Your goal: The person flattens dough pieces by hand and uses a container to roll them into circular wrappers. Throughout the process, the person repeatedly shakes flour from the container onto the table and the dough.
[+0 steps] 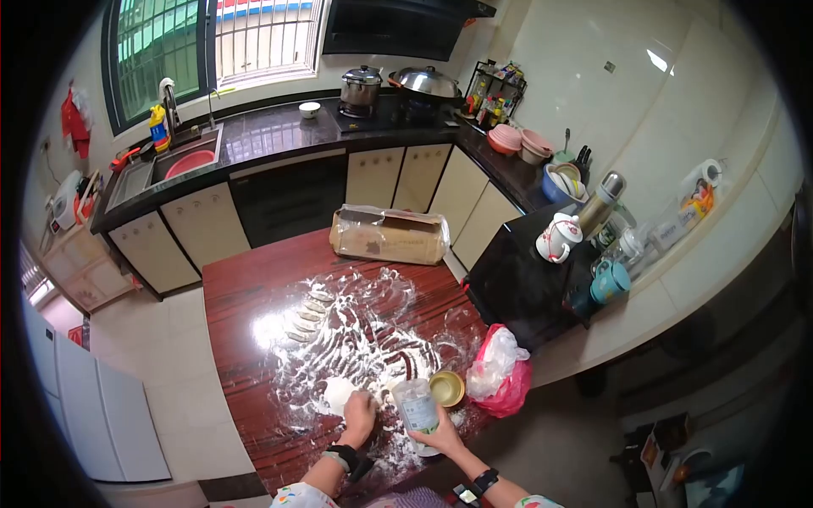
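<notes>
My left hand is closed at the right edge of a flat, round white dough wrapper on the floured table. The fingertips are partly hidden, but they seem to pinch that edge. In my right hand is a clear jar with a pale label, its fingers wrapped round the lower part. Just right of the jar stands a gold-coloured round bowl. Farther back on the table, several folded dumplings lie in a row amid scattered flour. Something pale under my right hand is mostly covered.
A pink and white plastic bag sits at the table's right edge. At the far edge rests an opened cardboard box. A black counter beyond carries a pot, a lidded wok and a sink. A thermos stands at right.
</notes>
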Tool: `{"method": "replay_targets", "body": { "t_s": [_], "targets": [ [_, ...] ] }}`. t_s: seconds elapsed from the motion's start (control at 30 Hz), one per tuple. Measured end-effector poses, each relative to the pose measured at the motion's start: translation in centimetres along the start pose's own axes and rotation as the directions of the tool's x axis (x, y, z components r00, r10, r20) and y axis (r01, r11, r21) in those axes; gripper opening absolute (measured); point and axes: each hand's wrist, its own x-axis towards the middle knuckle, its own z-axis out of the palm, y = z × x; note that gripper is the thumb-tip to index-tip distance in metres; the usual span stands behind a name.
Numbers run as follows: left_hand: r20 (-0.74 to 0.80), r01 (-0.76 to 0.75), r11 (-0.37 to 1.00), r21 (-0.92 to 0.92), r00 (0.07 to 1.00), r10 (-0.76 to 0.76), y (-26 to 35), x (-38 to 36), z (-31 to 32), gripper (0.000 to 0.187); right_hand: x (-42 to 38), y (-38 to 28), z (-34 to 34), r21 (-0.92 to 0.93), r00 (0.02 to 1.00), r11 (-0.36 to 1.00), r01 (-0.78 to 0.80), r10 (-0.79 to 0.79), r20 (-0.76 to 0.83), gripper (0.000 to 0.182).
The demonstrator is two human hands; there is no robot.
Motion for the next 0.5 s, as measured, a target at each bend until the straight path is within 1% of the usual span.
{"method": "replay_targets", "body": {
  "t_s": [0.03,0.07,0.1,0.13,0.17,0.2,0.23,0.27,0.3,0.33,0.4,0.43,0.5],
  "targets": [
    [-0.024,0.040,0.999,-0.023,0.999,-0.041,0.1,-1.0,-0.7,0.011,0.1,0.6,0.1,-0.008,1.000,1.000,0.019,-0.019,0.004,0.099],
    [-0.014,0.050,0.999,-0.021,0.999,-0.050,-0.1,-1.5,-0.8,0.011,0.1,1.5,0.4,-0.014,0.999,0.999,0.034,-0.034,0.008,0.100],
    [-0.074,0.057,0.996,-0.064,0.995,-0.061,-0.5,-2.2,-1.0,0.012,0.3,2.6,0.7,0.019,0.997,0.997,0.072,-0.072,0.019,0.104],
    [-0.120,0.079,0.992,-0.104,0.989,-0.091,-1.0,-3.8,-1.1,0.014,0.4,4.0,1.0,-0.034,0.996,0.996,0.085,-0.085,0.013,0.109],
    [0.000,0.157,0.979,-0.129,0.987,-0.159,-1.3,-4.7,-1.6,0.018,0.2,3.5,0.9,-0.024,0.994,0.993,0.111,-0.111,0.010,0.113],
    [-0.007,0.135,0.942,-0.306,0.989,-0.144,0.0,-5.7,-2.6,0.022,-0.2,1.6,0.4,0.108,0.997,0.992,0.057,-0.063,0.045,0.115],
    [0.048,0.218,0.885,-0.412,0.975,-0.218,0.7,-6.7,-2.8,0.023,-0.2,2.7,0.6,0.170,0.996,0.983,-0.074,0.063,0.070,0.119],
    [0.069,0.197,0.905,-0.377,0.980,-0.185,0.1,-7.7,-2.1,0.022,-0.3,1.8,0.4,0.126,0.995,0.989,-0.071,0.062,0.075,0.121],
    [0.067,0.107,0.973,-0.205,0.993,-0.096,-0.7,-8.1,-1.7,0.023,-0.3,2.0,0.5,0.073,0.996,0.994,-0.081,0.078,0.039,0.118],
    [0.058,0.144,0.941,-0.306,0.989,-0.133,-0.4,-9.1,-1.5,0.014,-0.6,0.7,0.4,0.091,0.997,0.993,-0.070,0.068,0.021,0.110],
    [-0.087,0.004,0.985,-0.172,0.996,-0.020,-0.6,-10.0,-1.4,0.014,-0.9,-1.0,0.2,0.096,0.999,0.995,-0.012,0.008,0.048,0.101],
    [-0.076,0.028,0.985,-0.171,0.996,-0.041,-0.1,-10.4,-2.4,0.014,-1.3,-0.8,0.4,0.095,0.998,0.995,-0.032,0.026,0.064,0.101],
    [0.064,-0.042,0.994,0.099,0.997,0.036,0.9,-10.5,-4.0,0.033,-1.4,-0.4,0.6,0.027,1.000,1.000,-0.010,0.010,-0.002,0.094]
  ]
}}
